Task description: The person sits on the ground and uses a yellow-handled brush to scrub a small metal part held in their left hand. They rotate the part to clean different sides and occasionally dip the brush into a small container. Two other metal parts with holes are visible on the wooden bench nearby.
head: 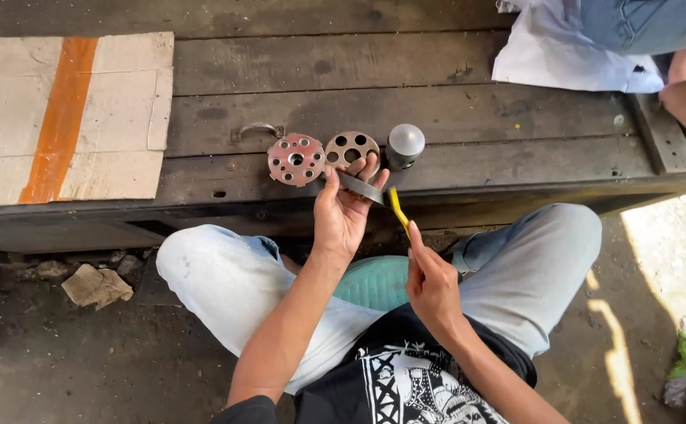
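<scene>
The left hand [341,210] has its grip closed on a flat grey metal ring [361,188], held on edge just in front of the brownish perforated disc [352,149]. The right hand [431,284], a little nearer the person than that disc, pinches a yellow-handled tool [399,210] whose tip meets the ring. On the dark wooden counter [476,149], a reddish perforated disc [296,159] lies touching the brownish disc on one side, a dark cylinder with a pale domed cap [404,145] stands just beside it on the other, and a sheet of cardboard [60,118] lies well apart.
</scene>
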